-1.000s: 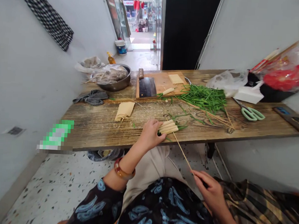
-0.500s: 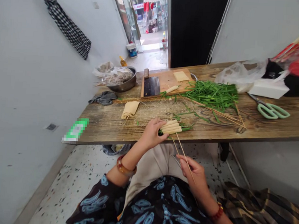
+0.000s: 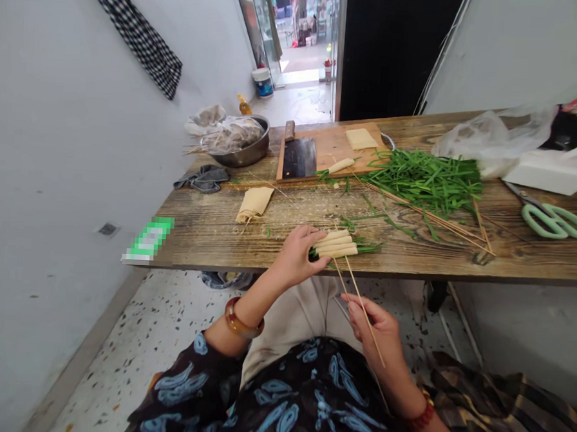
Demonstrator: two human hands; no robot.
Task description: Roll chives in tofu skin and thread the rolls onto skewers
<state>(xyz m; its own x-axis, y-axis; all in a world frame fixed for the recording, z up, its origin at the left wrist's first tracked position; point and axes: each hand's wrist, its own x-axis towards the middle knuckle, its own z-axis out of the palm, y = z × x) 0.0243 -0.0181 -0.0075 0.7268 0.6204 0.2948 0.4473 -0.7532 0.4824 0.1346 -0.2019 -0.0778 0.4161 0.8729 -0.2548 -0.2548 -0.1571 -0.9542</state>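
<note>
My left hand (image 3: 303, 255) is closed around the left ends of several tofu-skin rolls (image 3: 338, 244), pressed side by side at the table's front edge. Green chives stick out of both ends of the rolls. Below them, my right hand (image 3: 374, 330) pinches a thin bamboo skewer. Two bamboo skewers (image 3: 357, 285) run from the near side of the rolls down to this hand. How deep each one sits in the rolls is hidden. A single roll (image 3: 341, 166) lies on the cutting board (image 3: 328, 155), beside the cleaver (image 3: 300, 157).
Cut chives (image 3: 428, 181) are heaped right of the board, with loose skewers (image 3: 443, 221) in front. Stacked tofu sheets (image 3: 254, 204) lie left. Green-handled scissors (image 3: 554, 220) rest at the right. Behind are a metal bowl (image 3: 248, 152), a grey cloth (image 3: 203, 178) and a plastic bag (image 3: 496, 136).
The view has tilted down and shifted slightly, so the table items appear displaced. Both hands keep nearly the same hold on the rolls and skewer.
</note>
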